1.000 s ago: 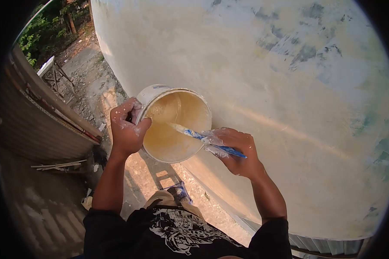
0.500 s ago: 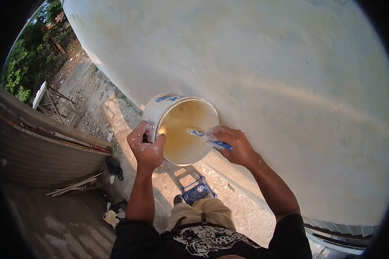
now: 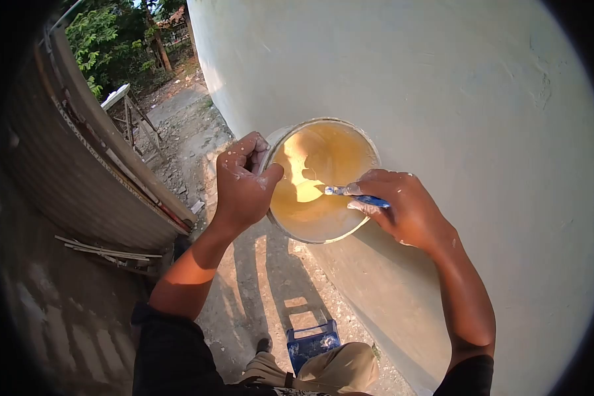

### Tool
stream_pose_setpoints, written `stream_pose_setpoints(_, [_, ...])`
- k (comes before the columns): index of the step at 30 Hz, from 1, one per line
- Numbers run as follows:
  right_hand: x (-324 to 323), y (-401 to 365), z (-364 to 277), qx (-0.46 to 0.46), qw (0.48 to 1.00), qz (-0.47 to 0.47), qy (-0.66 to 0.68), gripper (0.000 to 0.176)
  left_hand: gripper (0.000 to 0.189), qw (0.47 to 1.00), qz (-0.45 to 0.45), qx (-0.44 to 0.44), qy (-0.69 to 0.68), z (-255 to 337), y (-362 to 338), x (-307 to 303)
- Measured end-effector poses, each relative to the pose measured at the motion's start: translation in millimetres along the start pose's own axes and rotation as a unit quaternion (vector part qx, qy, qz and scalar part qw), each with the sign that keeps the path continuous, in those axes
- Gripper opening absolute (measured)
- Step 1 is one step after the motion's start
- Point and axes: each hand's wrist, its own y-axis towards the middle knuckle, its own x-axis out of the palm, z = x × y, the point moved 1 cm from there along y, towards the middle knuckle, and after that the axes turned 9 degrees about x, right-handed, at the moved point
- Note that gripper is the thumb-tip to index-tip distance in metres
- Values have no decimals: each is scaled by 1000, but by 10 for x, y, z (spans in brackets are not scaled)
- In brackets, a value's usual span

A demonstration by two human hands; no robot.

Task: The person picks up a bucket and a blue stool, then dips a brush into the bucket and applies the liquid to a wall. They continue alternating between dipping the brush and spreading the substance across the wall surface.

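Observation:
My left hand (image 3: 247,175) is closed on the left rim of a round white bucket (image 3: 346,153), fingers outside and thumb over the edge. The bucket is tilted, its mouth facing me. Its inside looks yellowish in the sunlight, and how much it contains is hard to make out. In my right hand (image 3: 402,201) is a blue-handled paintbrush (image 3: 374,200), its head pointing into the bucket mouth. White splashes mark both hands.
A large pale plastered wall (image 3: 468,112) rises close on the right. Below the bucket, a blue plastic stool (image 3: 310,346) stands on rough ground by my legs. At left are a corrugated sheet wall (image 3: 105,178), thin sticks (image 3: 112,253) and a wooden stand (image 3: 135,122).
The bucket and both hands have shifted right and slightly up in view, with the bucket's mouth turned more toward me. Sunlight now falls inside it. The brush stays at the mouth.

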Motion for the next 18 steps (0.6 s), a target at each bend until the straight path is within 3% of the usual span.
stream_pose_setpoints(3, [726, -148, -361, -11, 1000, 13, 25, 30, 17, 997, 74, 0, -12, -358, -698, -465])
stream_pose_setpoints(5, [1337, -308, -617, 7, 995, 57, 85, 24, 17, 993, 103, -49, -13, -611, -1338, -883])
stream_pose_setpoints(8, [2080, -321, -1012, -27, 992, 23, 120, 20, 16, 987, 147, -63, 21, -918, -2117, -1541])
stream_pose_setpoints(11, [2769, -358, -1505, -19, 983, -27, 180, 20, 17, 979, 176, -94, 53, -809, -2821, -2196])
stream_pose_setpoints(13, [3183, -244, -1799, -80, 981, -54, 170, 23, 19, 960, 219, -150, 86, -718, -3263, -2544])
stream_pose_setpoints(14, [3400, -254, -2002, -28, 976, -82, 200, 24, 20, 948, 266, -161, 61, -704, -3510, -2685])
stream_pose_setpoints(15, [3603, -236, -2204, -36, 975, -92, 200, 25, 20, 941, 231, -201, 144, -575, -3706, -2945])
stream_pose_setpoints(18, [4270, -260, -2713, -41, 947, -168, 272, 30, 18, 904, 324, -220, 174, -382, -4348, -3516])
